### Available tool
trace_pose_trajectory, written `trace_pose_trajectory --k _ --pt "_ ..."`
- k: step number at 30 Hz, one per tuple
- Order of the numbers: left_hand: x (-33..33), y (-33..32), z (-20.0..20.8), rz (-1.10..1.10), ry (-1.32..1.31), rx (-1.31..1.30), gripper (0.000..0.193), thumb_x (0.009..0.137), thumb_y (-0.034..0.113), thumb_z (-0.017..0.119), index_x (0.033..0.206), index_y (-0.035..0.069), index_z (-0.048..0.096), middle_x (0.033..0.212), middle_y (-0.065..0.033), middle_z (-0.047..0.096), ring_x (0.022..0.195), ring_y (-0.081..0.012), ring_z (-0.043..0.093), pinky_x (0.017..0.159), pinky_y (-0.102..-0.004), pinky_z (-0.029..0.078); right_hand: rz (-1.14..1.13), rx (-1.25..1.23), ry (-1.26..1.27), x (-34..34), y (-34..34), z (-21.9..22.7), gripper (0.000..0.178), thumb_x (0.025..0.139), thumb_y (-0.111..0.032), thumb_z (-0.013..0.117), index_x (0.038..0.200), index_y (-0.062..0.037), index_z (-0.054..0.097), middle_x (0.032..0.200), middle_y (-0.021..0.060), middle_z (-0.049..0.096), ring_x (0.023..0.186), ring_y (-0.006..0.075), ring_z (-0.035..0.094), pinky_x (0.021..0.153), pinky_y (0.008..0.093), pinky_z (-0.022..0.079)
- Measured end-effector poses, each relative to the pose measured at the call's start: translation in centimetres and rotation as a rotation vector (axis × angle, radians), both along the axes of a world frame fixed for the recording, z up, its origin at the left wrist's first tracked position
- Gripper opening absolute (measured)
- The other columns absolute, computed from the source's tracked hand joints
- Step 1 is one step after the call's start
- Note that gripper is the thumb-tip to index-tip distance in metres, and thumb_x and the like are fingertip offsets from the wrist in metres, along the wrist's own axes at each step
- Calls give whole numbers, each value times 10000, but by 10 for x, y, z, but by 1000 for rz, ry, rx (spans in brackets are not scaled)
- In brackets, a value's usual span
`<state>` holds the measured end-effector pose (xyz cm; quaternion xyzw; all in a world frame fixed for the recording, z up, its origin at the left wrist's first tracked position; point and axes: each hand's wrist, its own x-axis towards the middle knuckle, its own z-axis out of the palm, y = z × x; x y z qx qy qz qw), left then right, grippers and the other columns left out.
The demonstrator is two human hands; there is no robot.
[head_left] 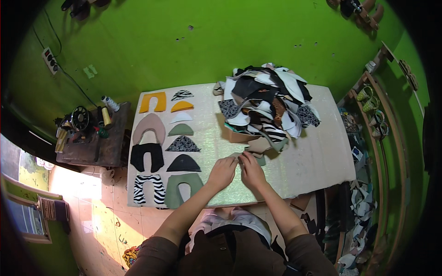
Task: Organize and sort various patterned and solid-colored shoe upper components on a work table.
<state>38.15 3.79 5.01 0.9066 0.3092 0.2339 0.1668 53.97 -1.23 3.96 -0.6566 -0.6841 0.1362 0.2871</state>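
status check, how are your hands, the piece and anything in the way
Left hand and right hand close together, grip unclear; sage green material at them, partly covered; scrap heap just beyond, crowding the far side.

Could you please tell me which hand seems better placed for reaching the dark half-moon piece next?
Probably the left hand: it is closer to the dark half-moon piece, which lies to the person's left, whereas the right hand is farther away, nearer the fabric pile.
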Motion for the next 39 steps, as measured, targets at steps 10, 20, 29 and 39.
trace_pose_trajectory --k 10,20,29,39 --pt "50 1 -34 188 191 10 397 792 109 491 1178 16 499 1193 -136 532 1126 -277 479 979 -390 346 196 -27 -238 47 20 -21 446 799 -43 468 1244 -30 442 1279 152 448 1210 289 418 1008 376 343" --pt "53 -35 -19 190 266 -23 486 734 220 655 1157 45 495 1152 -102 517 1142 -253 449 1022 -442 280 334 -59 -263 65 8 -7 139 752 -98 554 866 -70 628 931 79 600 998 251 530 915 378 370" --pt "47 -62 -2 159 18 -47 447 751 225 655 1138 64 501 1122 -102 533 1085 -263 490 1014 -432 284 431 -443 509 86 16 9 125 875 -123 536 914 -37 618 698 -19 540 619 52 464 553 220 386" --pt "40 -56 12 426 -363 -556 271 924 244 496 862 1 598 687 -104 599 647 -224 579 624 -336 453 686 -177 90 76 16 29 330 769 -302 676 973 -48 627 754 116 589 697 264 567 640 321 444"
